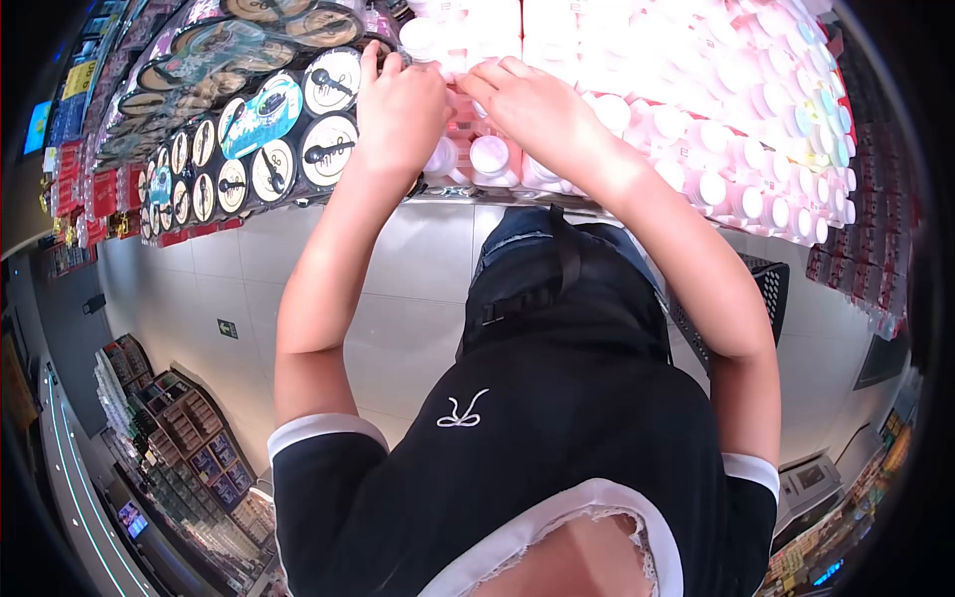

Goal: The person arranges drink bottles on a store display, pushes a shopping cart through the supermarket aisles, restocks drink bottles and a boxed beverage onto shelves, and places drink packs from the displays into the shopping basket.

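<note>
Both of my hands are close together at the front of a display of pink bottles (495,159) with round white caps. My left hand (403,111) reaches over the border between the bottles and the black packs with round pale labels (331,82); two of its fingers show apart, and no held thing is visible. My right hand (532,107) comes in from the right over the front bottles, its fingers bent and pressed together, pointing left. What lies between its fingertips is hidden. Glare washes out the bottles behind the hands.
The display's front edge (453,191) runs just before my body. More packs in clear wrap (219,50) are stacked at the left. A black crate (766,289) stands on the tiled floor (398,264) at the right. Stocked shelves (194,428) are at lower left.
</note>
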Demonstrator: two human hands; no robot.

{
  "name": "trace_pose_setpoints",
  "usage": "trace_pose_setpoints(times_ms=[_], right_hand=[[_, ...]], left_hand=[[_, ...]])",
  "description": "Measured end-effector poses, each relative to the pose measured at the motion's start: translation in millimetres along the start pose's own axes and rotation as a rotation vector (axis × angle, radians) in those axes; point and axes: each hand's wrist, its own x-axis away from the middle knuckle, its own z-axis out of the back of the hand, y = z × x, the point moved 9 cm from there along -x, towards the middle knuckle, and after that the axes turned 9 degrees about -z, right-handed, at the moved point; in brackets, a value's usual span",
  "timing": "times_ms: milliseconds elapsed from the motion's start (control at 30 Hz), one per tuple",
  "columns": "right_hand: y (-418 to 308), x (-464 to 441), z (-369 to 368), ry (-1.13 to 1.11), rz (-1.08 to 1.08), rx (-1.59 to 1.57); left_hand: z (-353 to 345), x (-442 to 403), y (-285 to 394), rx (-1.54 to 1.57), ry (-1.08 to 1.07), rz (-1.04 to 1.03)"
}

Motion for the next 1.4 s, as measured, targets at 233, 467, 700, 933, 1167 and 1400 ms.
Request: trace_pose_setpoints(times_ms=[233, 467, 700, 933, 1167, 1400], right_hand=[[-3.6, -3.7, -8.0, -0.051, -0.002, 0.039], [-4.5, -1.3, -24.9, -0.022, -0.086, 0.221], [1.1, -2.5, -18.8, -0.05, -0.161, 0.105], [-24.7, 34.3, 19.6, 0.014, 0.011, -0.1], [-25.9, 38.6, 2.8, -0.115, -0.016, -0.103], [-22.7, 35.3, -0.9, -0.19, -0.114, -0.194]], left_hand=[[-6.6, -0.6, 4.6, 0.02, 0.061, -0.131], [-2.9, 1.6, 14.6, -0.02, 0.065, -0.205], [2.4, 2.8, 20.1, -0.152, 0.119, -0.235], [43.6, 44.4, 15.8, 0.025, 0.157, -0.12], [26.0, 56.2, 27.6, -0.072, 0.14, -0.15], [19.4, 51.1, 31.2, -0.079, 0.059, -0.163]])
